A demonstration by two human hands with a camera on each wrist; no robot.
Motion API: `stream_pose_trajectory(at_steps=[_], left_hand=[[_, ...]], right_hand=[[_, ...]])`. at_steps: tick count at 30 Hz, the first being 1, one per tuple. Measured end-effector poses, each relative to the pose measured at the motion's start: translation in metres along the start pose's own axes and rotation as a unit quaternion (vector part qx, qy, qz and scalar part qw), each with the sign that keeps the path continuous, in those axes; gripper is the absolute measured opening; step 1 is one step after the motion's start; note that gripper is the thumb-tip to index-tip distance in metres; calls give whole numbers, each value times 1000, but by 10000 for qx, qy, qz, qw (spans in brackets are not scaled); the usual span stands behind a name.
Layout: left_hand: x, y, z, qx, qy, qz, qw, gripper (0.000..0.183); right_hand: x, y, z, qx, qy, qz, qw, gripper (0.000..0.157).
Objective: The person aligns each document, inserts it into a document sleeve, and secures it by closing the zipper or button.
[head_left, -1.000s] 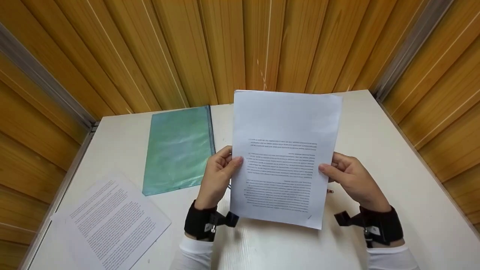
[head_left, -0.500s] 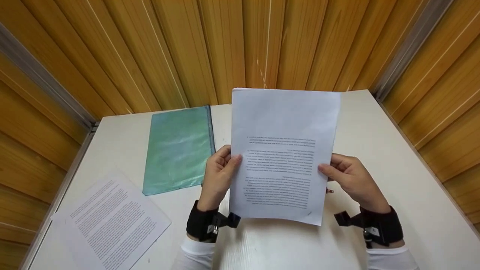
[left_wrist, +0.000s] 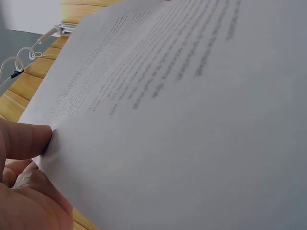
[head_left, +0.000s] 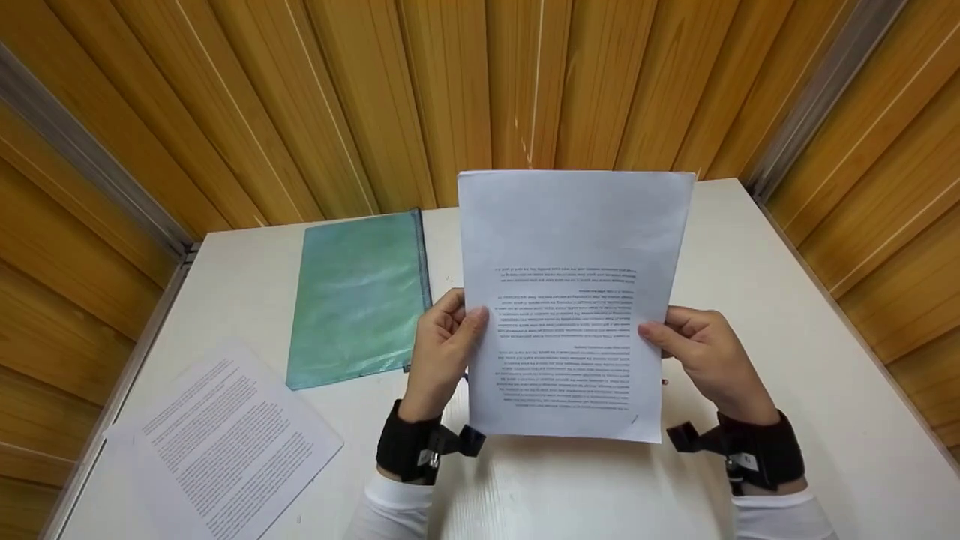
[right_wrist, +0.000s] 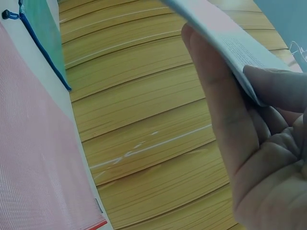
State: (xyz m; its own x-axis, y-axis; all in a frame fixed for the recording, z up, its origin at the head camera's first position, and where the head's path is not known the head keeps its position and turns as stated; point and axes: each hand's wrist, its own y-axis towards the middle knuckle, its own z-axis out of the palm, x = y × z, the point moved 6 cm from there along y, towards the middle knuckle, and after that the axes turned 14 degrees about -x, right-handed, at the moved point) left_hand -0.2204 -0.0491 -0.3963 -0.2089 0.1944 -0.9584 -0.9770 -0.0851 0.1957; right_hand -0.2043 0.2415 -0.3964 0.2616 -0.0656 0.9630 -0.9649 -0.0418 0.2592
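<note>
A stack of printed paper sheets (head_left: pixel 570 217) is held up over the table, its text upside down in the head view. My left hand (head_left: pixel 442 345) pinches its left edge, thumb on the front and fingers curled behind. At the right edge my right hand (head_left: pixel 705 352) grips the stack the same way. The left wrist view has the left thumb (left_wrist: pixel 29 139) pressing on the page. In the right wrist view the right hand (right_wrist: pixel 254 129) has its fingers behind the sheets and its thumb on the printed face.
Left of the stack lies a green zip pouch (head_left: pixel 356 300) on the white table (head_left: pixel 570 495). Another pile of printed sheets (head_left: pixel 232 450) sits at the front left. A pink mesh-patterned pouch (right_wrist: pixel 43 143) with a red edge is mostly hidden behind the held stack. Wood-patterned panels (head_left: pixel 517 90) enclose the table.
The held stack has risen slightly, and its lower edge has shifted right, so it stands straighter. Both hands keep their hold with little movement. The pouch and the other sheets stay put.
</note>
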Motion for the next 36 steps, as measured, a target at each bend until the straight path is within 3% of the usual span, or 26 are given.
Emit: stream_pose_trajectory(at_steps=[10,17,23,25,27,29,31,34,36], left_hand=[[3,-1,2,290,-67,-96,9995,30],[7,0,2,382,59,-124,9992,29],[21,5,-2,280,-238,-693,9969,32],[29,7,-3,233,-56,-871,9959,31],[39,9,-5,217,583,-762,9951,27],[46,10,-4,324,1531,-401,9869,22],[52,9,0,532,2421,35,9688,19],[60,2,11,910,3426,576,9333,21],[66,-5,20,1148,3976,757,9072,27]], right_hand=[[-1,0,-1,-551,485,37,9973,32],[4,0,-10,-694,629,-207,9954,32],[7,-1,-24,-1278,983,-151,9868,35],[8,-1,-27,-1407,1108,-114,9838,36],[8,-2,-29,-1420,1212,-113,9824,37],[8,-1,-31,-1399,1279,-92,9818,38],[7,-1,-34,-1407,1340,-24,9809,38],[4,0,-41,-1462,1411,67,9791,38],[4,0,-48,-1480,1534,37,9770,38]])
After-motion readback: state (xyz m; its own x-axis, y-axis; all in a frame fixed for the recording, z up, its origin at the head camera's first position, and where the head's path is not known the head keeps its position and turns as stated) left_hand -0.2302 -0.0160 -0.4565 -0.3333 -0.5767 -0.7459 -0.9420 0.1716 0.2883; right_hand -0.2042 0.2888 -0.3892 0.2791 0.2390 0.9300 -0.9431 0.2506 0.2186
